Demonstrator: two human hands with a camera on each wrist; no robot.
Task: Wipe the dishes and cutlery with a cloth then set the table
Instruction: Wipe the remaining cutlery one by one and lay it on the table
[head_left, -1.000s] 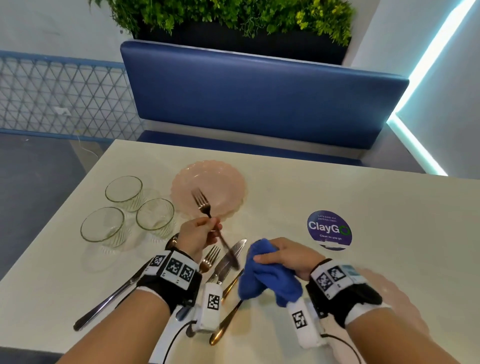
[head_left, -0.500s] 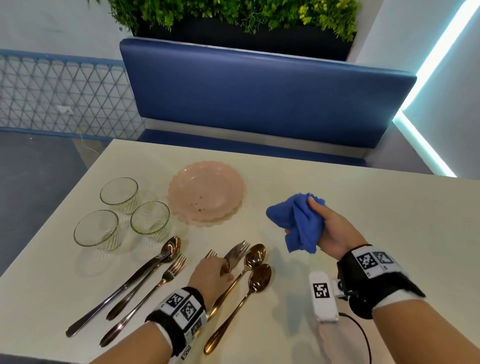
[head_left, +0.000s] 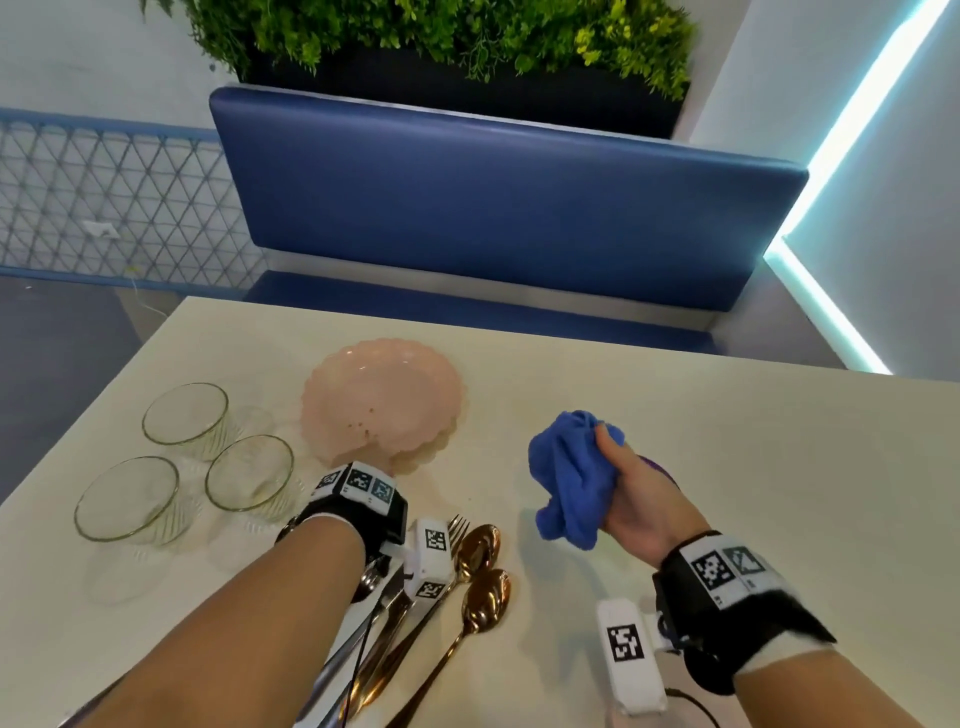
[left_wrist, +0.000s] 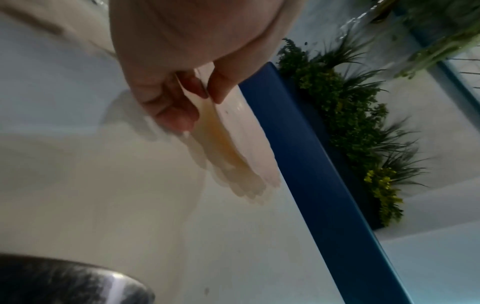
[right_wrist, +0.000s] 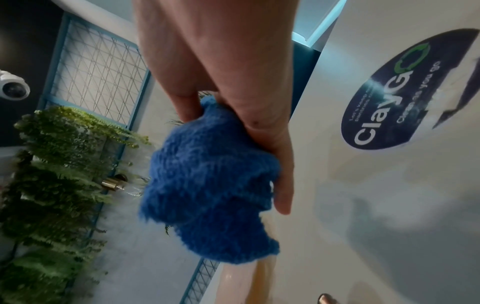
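Bright, even room light over the pale table (head_left: 727, 467), with a cyan strip light (head_left: 852, 124) glowing hard down the right wall and washing that corner out. Soft shadows lie under the glass bowls (head_left: 187, 415), and the head view bends straight lines toward its edges. The left wrist view is dimmer and smeared, the pink plate (left_wrist: 233, 148) ghosting into several blurred outlines, while the right wrist view shows a glare patch on the round sticker (right_wrist: 405, 92), a fuzzy blue cloth (right_wrist: 207, 185) and streaked foliage (right_wrist: 52, 185).
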